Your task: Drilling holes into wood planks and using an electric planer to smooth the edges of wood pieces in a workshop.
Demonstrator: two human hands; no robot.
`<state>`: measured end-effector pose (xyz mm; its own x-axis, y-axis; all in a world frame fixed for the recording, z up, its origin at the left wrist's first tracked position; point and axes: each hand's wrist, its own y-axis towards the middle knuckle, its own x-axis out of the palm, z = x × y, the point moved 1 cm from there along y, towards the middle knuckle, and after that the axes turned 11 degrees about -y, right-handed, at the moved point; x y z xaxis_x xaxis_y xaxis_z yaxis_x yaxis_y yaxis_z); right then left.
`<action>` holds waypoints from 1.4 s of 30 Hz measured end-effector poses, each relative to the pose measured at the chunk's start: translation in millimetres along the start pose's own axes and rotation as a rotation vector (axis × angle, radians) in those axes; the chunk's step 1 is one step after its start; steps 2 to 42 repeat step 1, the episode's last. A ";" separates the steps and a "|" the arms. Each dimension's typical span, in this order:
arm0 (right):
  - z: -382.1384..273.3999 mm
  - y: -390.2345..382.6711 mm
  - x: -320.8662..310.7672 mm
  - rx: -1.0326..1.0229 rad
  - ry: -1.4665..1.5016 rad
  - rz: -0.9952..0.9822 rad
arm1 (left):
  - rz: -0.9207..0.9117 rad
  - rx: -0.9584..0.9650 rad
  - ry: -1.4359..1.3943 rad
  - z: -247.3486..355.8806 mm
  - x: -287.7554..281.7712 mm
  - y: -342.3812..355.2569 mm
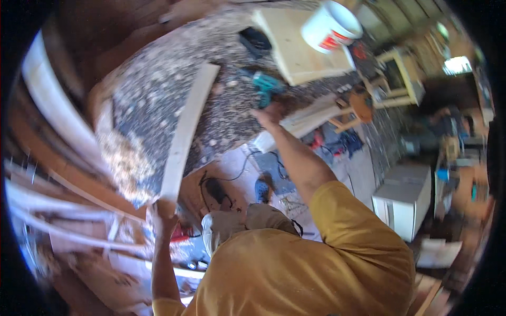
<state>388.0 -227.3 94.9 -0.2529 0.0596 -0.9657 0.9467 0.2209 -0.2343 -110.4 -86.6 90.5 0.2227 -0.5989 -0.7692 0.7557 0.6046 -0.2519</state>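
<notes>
My left hand (pixel 164 215) is closed around the near end of a long, pale wooden board (pixel 187 129). The board slants away over a workbench (pixel 153 79) strewn with wood chips. On the right, my right hand (pixel 271 115) reaches over the bench to a teal power drill (pixel 266 84). Its thumb points left, just below the drill's lower end. Motion blur smears its fingers, so whether they grip the drill is unclear. A black case-like object (pixel 255 41) lies beyond the drill.
A wide pale panel (pixel 284 47) lies at the back, with a white bucket (pixel 331 29) on it. Shavings (pixel 126 163) are heaped at the bench's left. Long pale strips (pixel 311 116) lie by my right forearm. A white box (pixel 403 203) stands at right; a cable (pixel 232 178) crosses the floor.
</notes>
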 end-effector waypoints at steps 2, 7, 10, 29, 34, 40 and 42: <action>-16.7 -12.7 -20.3 -0.070 0.283 -0.216 | -0.183 -0.038 0.053 -78.7 20.9 2.7; -16.7 -12.7 -20.3 -0.070 0.283 -0.216 | -0.183 -0.038 0.053 -78.7 20.9 2.7; -16.7 -12.7 -20.3 -0.070 0.283 -0.216 | -0.183 -0.038 0.053 -78.7 20.9 2.7; -16.7 -12.7 -20.3 -0.070 0.283 -0.216 | -0.183 -0.038 0.053 -78.7 20.9 2.7; -16.7 -12.7 -20.3 -0.070 0.283 -0.216 | -0.183 -0.038 0.053 -78.7 20.9 2.7; -16.7 -12.7 -20.3 -0.070 0.283 -0.216 | -0.183 -0.038 0.053 -78.7 20.9 2.7; -16.7 -12.7 -20.3 -0.070 0.283 -0.216 | -0.183 -0.038 0.053 -78.7 20.9 2.7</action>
